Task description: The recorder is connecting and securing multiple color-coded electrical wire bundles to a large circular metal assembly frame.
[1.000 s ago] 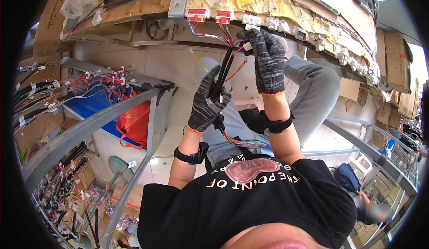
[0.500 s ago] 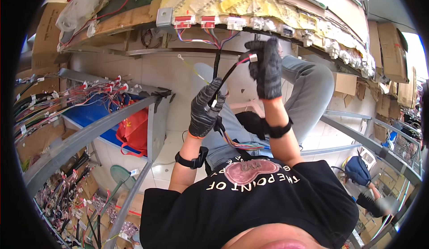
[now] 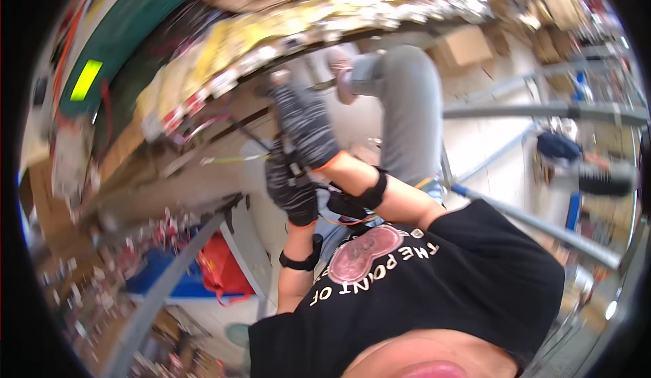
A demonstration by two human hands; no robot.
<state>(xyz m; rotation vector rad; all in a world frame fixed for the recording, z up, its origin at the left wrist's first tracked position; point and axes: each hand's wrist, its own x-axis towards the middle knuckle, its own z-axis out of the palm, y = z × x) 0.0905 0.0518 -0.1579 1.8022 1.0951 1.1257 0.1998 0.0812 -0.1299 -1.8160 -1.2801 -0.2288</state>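
My left hand (image 3: 291, 191), in a dark grey knit glove with an orange cuff, is closed round a black-sleeved wire harness (image 3: 251, 134). Its far end runs up to the connectors at the bench edge. My right hand (image 3: 305, 123), gloved alike, lies just above and against the left one, fingers together and reaching toward the bench edge. A small pale piece (image 3: 279, 77) shows at its fingertips, too blurred to name; the right hand appears to grip a branch of the harness. A yellow-green wire (image 3: 234, 159) sticks out to the left of my hands. Coloured wires hang below them.
The bench edge (image 3: 224, 45) carries yellow tape and a row of white and red connectors. Metal rails (image 3: 542, 110) stand on both sides. At left are a red bag (image 3: 224, 266) and bundled wires; cardboard boxes (image 3: 468, 45) stand at far right.
The whole view has turned and blurred. My right hand has come left, from well apart to right against the left hand, its fingers now near the bench edge. The left hand keeps its hold.
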